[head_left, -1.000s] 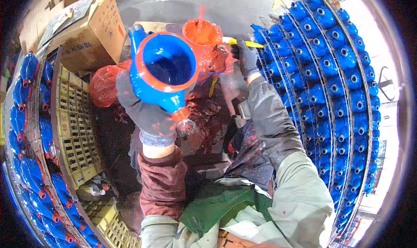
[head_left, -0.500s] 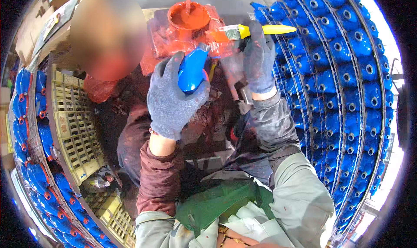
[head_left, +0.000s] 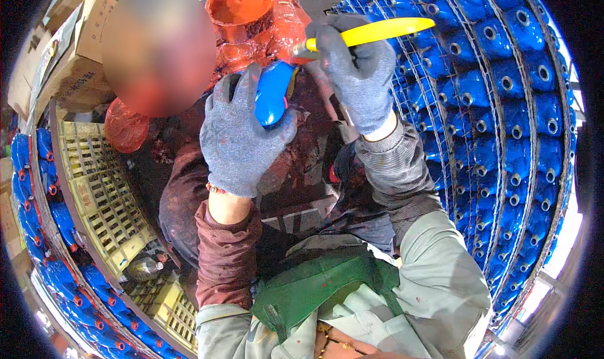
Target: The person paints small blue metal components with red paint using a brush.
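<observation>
My gloved left hand (head_left: 242, 135) is closed around a glossy blue bottle-shaped piece (head_left: 272, 101), which stands tilted with its narrower end up. In my gloved right hand (head_left: 362, 85) is a paintbrush (head_left: 396, 30) with a yellow handle, its grip passing between thumb and fingers. The brush's head points left, right at the upper end of the blue piece. Whether the bristles touch it is hard to tell. Just beyond my hands stands a round pot of red paint (head_left: 239, 35), on a surface smeared with red.
At the right, wire-edged racks hold several rows of blue pieces (head_left: 503, 82). More blue pieces with red ends (head_left: 66, 274) fill a rack at the left. Beside it stand a yellow slatted crate (head_left: 104, 183) and cardboard boxes (head_left: 78, 63). A blurred patch hides the upper left.
My right hand has come left and nearer, bringing the brush head to the blue piece's upper end. The view has shifted, and the paint pot sits higher and further left.
</observation>
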Tool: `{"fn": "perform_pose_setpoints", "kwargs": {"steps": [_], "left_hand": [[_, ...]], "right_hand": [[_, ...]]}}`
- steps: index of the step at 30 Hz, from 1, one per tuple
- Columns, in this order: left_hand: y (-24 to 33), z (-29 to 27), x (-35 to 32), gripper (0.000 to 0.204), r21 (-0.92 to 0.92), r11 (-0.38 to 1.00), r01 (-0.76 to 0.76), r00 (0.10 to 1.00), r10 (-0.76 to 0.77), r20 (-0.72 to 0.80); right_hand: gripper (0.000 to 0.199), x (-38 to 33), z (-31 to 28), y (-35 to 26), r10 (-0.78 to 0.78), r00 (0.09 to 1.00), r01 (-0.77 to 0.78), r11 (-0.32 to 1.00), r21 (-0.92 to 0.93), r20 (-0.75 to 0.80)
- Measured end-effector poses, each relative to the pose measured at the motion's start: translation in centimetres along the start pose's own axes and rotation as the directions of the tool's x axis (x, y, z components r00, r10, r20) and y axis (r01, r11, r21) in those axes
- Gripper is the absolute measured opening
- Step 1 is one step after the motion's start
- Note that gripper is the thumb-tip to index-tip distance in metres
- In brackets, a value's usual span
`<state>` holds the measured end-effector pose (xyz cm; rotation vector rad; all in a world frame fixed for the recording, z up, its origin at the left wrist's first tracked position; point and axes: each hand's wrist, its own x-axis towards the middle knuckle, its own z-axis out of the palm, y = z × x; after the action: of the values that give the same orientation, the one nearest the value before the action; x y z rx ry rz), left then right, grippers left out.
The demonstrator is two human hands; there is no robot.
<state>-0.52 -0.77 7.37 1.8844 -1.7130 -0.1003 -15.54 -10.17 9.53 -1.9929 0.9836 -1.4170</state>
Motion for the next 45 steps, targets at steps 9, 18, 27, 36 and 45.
{"fn": "perform_pose_setpoints", "kwargs": {"steps": [9, 18, 27, 36, 45], "left_hand": [[-1.4, -1.2, 0.5, 0.049, -0.908, -0.019, 0.418, 0.887, -0.208, 0.412], [-2.9, 5.4, -3.0, 0.059, -0.109, -0.919, 0.379, 0.876, 0.318, 0.364], [-1.0, 4.4, -2.2, 0.070, -0.915, -0.311, 0.258, 0.964, 0.012, 0.267], [-3.1, -1.3, 1.1, 0.076, -0.188, -0.891, 0.413, 0.892, 0.354, 0.281], [-2.4, -2.6, -3.2, 0.068, -0.836, -0.545, 0.066, 0.965, -0.179, 0.192]], "right_hand": [[0.018, 0.4, 1.0, 1.6, 0.250, 0.963, -0.127, 0.751, 0.648, -0.100], [0.050, -1.6, 6.6, 5.8, -0.113, 0.778, -0.598, -0.434, 0.673, 0.618], [0.064, -0.8, 8.3, 5.8, -0.704, 0.640, -0.716, -0.692, -0.091, 0.310], [0.055, -6.9, 0.1, 6.2, 0.654, 0.706, -0.493, 0.178, 0.852, 0.272], [0.052, -16.1, -2.4, -1.2, 0.740, 0.669, -0.586, 0.583, 0.562, -0.070]]}}
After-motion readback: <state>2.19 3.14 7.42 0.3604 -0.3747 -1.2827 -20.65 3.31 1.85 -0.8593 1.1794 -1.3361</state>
